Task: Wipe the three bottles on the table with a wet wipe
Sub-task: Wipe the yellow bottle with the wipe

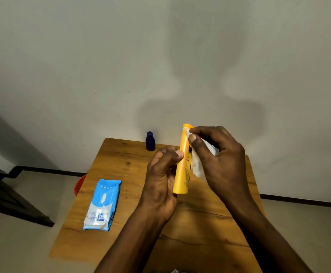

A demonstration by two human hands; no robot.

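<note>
A: What is the table looking like?

B: The wooden table (121, 196) is showing a warm brown grain with dark knots and long streaks, and its far edge is sitting just beside a pale wall (81, 56). The wall is carrying a soft shadow of a person's head and shoulders.

A: And the hands?

B: The left hand (161, 182) is gripping a yellow bottle (182, 174) above the table, thumb pressing on its side, fingers curling round behind it. The right hand (220, 154) is pinching a white wet wipe (198, 166) between thumb and forefinger and pressing it against the bottle's upper part. The bottle is standing nearly upright, leaning slightly.

A: Anything else lying on the surface?

B: A blue wipes pack (101, 205) is lying flat near the left side, well apart from the hands. A small dark purple bottle (150, 141) is standing upright at the far edge, near the wall. I am seeing only these two bottles.

A: The room?

B: A light floor (22, 243) is meeting the wall along a dark skirting strip (48, 170). Something red (80, 184) is peeking out past the table's left edge, too hidden to identify, and dark furniture (7, 198) is standing at the far left.
</note>
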